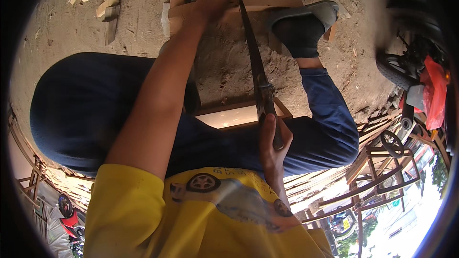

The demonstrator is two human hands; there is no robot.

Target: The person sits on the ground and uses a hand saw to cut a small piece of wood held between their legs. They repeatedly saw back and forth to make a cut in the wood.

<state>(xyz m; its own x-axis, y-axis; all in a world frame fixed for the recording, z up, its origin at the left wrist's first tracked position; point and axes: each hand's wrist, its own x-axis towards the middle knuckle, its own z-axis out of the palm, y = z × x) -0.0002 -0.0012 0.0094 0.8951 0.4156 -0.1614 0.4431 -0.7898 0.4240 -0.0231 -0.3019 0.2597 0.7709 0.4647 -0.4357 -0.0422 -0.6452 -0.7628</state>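
A handsaw [251, 43] with a long, tapering dark blade runs away from me, its tip at the far edge of the view. My right hand [276, 139] is wrapped round the saw's handle close to my body, thumb along the top. Far ahead, my left hand [213, 5] is at a wooden board [260, 2], left of the blade; its fingers are blurred, so I cannot make out their grip. The blade crosses over this board. My right foot in a dark grey shoe [308, 19] is at the board's right end.
Wood offcuts [112, 0] lie on the dirt floor [138, 24] at the far left. A wooden frame [239, 114] sits between my legs. To the right are a wheel [397, 69], a red plastic bag [434, 93] and stacked timber strips [330, 181].
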